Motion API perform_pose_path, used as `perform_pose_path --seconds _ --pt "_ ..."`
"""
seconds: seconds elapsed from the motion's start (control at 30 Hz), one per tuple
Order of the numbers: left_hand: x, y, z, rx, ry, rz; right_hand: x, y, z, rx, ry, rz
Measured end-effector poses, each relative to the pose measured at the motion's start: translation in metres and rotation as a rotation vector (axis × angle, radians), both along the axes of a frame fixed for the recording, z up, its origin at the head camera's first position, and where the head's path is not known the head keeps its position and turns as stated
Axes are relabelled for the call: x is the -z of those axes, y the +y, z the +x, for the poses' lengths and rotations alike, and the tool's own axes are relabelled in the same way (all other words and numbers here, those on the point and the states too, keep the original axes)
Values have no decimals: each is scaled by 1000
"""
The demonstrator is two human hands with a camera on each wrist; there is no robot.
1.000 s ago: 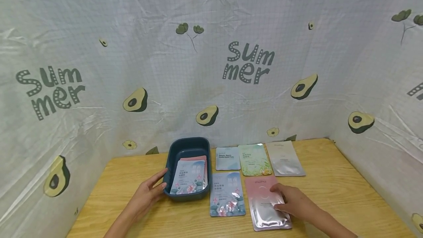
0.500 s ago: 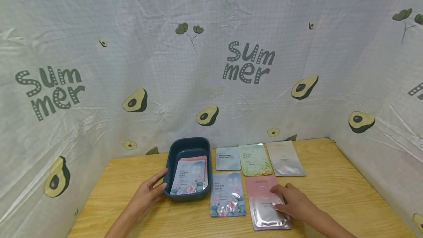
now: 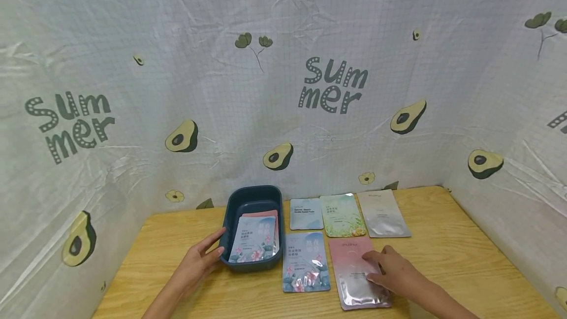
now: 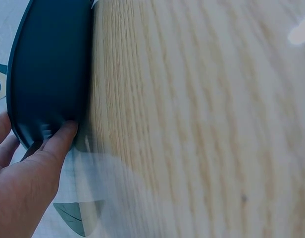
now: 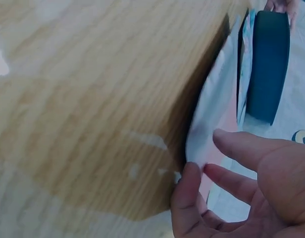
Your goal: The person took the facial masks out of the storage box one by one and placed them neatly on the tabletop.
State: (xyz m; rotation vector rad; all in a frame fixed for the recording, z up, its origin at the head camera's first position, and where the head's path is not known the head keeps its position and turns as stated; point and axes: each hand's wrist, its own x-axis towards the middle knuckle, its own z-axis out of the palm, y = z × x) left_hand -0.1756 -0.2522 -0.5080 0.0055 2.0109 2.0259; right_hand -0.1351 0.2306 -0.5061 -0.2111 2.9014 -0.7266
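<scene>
A pink-and-silver face mask packet (image 3: 357,275) lies on the table at front right. My right hand (image 3: 392,271) holds it at its right edge, with fingertips on its face; the right wrist view shows the thumb on the packet (image 5: 204,124) and curled fingers at its edge. My left hand (image 3: 199,257) touches the left outer wall of a dark blue bin (image 3: 224,240) with extended fingers. Inside the bin, a blue lotus-print packet (image 3: 253,238) lies over a pink one (image 3: 275,216). In the left wrist view, fingertips rest against the bin wall (image 4: 51,64).
Another lotus-print packet (image 3: 305,262) lies between the bin and the pink-and-silver packet. Behind are a small pale blue packet (image 3: 306,214), a green floral packet (image 3: 343,215) and a beige-silver packet (image 3: 383,213). An avocado-print cloth (image 3: 283,112) encloses the wooden table (image 3: 447,240).
The head view has shifted very slightly. Both hands, the bin and the packets stay in place.
</scene>
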Motion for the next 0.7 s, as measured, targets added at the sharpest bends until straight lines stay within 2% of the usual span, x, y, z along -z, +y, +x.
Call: perform_pose_path --seconds 0.13,0.27,0.47,0.7 --pt "0 0 0 2 3 0 -5 -2 -1 -10 8 33" --pt "1 -1 0 13 7 5 -14 -5 -4 -34 62 56" --pt "2 -2 -1 26 8 6 -31 -9 -15 -118 139 -13" --pt "3 -3 0 33 25 20 -46 -27 -35 -191 129 -65"
